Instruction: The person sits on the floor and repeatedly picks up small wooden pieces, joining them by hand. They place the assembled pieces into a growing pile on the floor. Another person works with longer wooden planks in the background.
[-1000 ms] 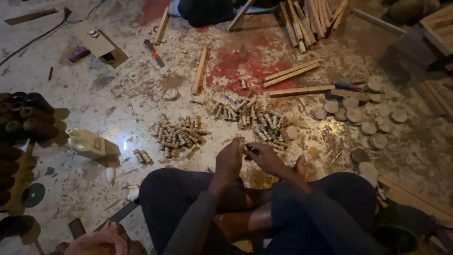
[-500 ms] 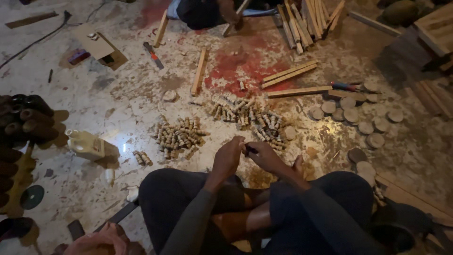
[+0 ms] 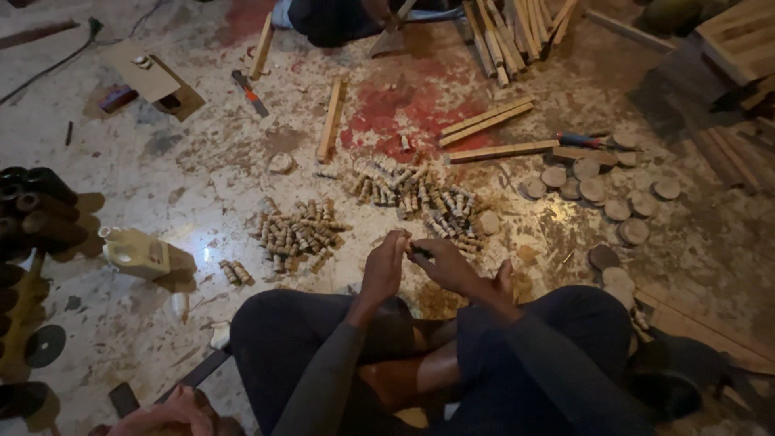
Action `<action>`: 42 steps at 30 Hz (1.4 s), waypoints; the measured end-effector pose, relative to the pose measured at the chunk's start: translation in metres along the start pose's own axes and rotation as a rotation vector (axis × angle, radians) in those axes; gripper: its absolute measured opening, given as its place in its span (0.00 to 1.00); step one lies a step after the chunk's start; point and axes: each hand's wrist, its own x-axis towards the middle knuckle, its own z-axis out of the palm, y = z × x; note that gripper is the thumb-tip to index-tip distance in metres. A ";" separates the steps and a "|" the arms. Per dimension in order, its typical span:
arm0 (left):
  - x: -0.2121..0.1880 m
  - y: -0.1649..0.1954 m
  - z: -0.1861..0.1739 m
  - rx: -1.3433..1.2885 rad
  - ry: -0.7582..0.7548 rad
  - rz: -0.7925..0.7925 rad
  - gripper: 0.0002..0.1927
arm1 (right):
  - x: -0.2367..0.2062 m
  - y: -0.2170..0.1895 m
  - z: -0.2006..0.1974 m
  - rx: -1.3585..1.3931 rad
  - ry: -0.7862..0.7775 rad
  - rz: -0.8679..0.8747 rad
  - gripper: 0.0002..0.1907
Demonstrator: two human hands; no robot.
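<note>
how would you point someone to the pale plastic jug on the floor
Start at the stack of dark tubes along the left edge of the floor. Just right of them the pale plastic jug lies on its side, left of the nearer heap of short wooden pegs. It is the only cream plastic thing among wood pieces.

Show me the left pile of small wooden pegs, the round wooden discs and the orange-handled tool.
left peg pile (image 3: pixel 297 232), head view, pile's middle
round wooden discs (image 3: pixel 593 190), head view, one disc's face
orange-handled tool (image 3: pixel 250 92), head view, its shaft
</note>
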 end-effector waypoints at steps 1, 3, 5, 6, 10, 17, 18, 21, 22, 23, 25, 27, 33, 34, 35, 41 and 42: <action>0.000 0.000 0.002 -0.019 0.035 0.007 0.18 | -0.003 -0.003 0.001 -0.046 0.063 -0.057 0.10; 0.000 0.001 0.004 -0.034 0.052 -0.011 0.18 | -0.005 -0.006 0.002 -0.058 0.093 -0.083 0.11; 0.001 0.002 0.001 -0.023 0.022 -0.044 0.19 | -0.003 -0.005 0.000 0.005 0.035 -0.034 0.12; 0.002 0.003 -0.002 -0.007 0.004 -0.006 0.19 | -0.001 -0.003 -0.001 0.134 -0.027 0.002 0.12; 0.003 0.003 -0.012 0.053 -0.043 0.097 0.21 | 0.006 0.008 -0.003 0.341 -0.172 0.047 0.09; 0.000 -0.012 0.010 -0.032 0.085 -0.025 0.21 | -0.008 0.008 0.008 -0.205 0.095 -0.109 0.10; 0.000 -0.013 0.010 -0.019 0.066 -0.029 0.20 | -0.009 0.009 0.009 -0.153 0.065 -0.106 0.10; 0.001 -0.012 0.003 0.032 -0.004 0.012 0.20 | -0.004 0.018 0.008 0.049 -0.030 -0.067 0.10; 0.001 -0.010 -0.002 0.057 -0.048 0.036 0.20 | -0.002 0.021 0.008 0.161 -0.079 -0.013 0.11; -0.002 -0.008 -0.005 0.081 -0.097 0.051 0.20 | -0.001 0.024 0.008 0.279 -0.131 0.051 0.11; -0.003 -0.004 -0.008 0.041 -0.100 -0.005 0.20 | 0.002 0.024 0.007 0.256 -0.179 0.098 0.11; 0.001 -0.002 -0.007 0.013 -0.072 -0.013 0.20 | 0.003 0.020 0.005 0.184 -0.159 0.118 0.11; 0.001 -0.012 0.011 -0.094 0.012 -0.021 0.21 | -0.006 -0.015 -0.005 -0.153 0.102 -0.058 0.09; 0.001 -0.015 0.012 -0.104 -0.006 -0.094 0.22 | -0.007 -0.018 -0.007 -0.185 0.118 -0.086 0.08; 0.000 -0.017 0.012 -0.115 -0.024 -0.172 0.22 | -0.007 -0.019 -0.007 -0.215 0.130 -0.111 0.07; -0.001 -0.015 0.004 0.009 0.039 0.016 0.22 | -0.003 -0.003 -0.001 0.068 -0.026 -0.024 0.12; 0.000 -0.013 0.003 0.010 0.028 0.008 0.22 | -0.002 0.000 0.000 0.067 -0.054 0.008 0.12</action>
